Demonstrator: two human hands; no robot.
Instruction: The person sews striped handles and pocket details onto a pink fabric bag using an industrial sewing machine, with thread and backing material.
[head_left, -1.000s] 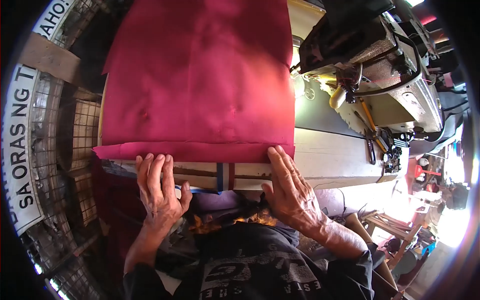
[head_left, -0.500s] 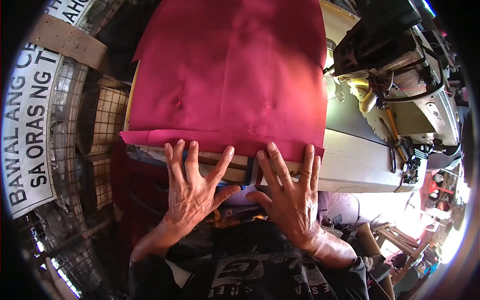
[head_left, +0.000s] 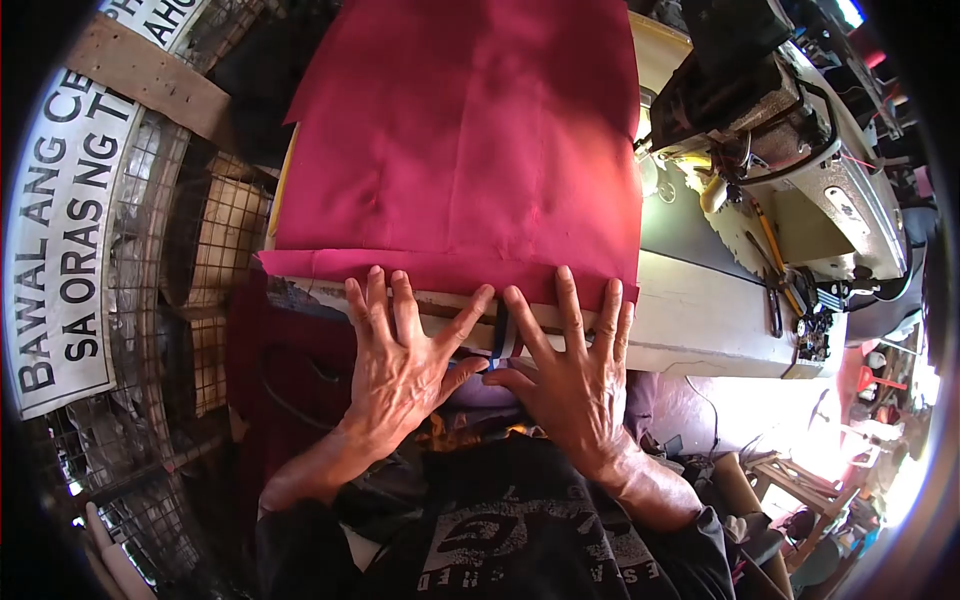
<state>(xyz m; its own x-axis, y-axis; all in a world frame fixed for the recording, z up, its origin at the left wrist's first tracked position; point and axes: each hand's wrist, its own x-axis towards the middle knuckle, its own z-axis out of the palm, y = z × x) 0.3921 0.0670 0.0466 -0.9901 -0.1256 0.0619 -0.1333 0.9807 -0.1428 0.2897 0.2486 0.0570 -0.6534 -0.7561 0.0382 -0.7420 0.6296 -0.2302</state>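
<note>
A large piece of dark pink cloth (head_left: 460, 150) lies spread over a worktop, its near edge folded over in a narrow strip. My left hand (head_left: 400, 365) has its fingers spread, with the fingertips on the folded strip left of its middle. Beside it, my right hand (head_left: 580, 375) is spread too, fingertips on the strip's right part. The two thumbs point toward each other, just below the worktop's front edge. Neither hand grips anything.
A sewing machine (head_left: 800, 170) stands at the right of the cloth. Pliers and other tools lie on the white tabletop (head_left: 700, 320) near it. Wire mesh and a lettered sign (head_left: 65, 240) are at the left. Wooden pieces are at the lower right.
The view has shifted slightly. My hands have moved a little closer together along the folded strip, fingers still spread.
</note>
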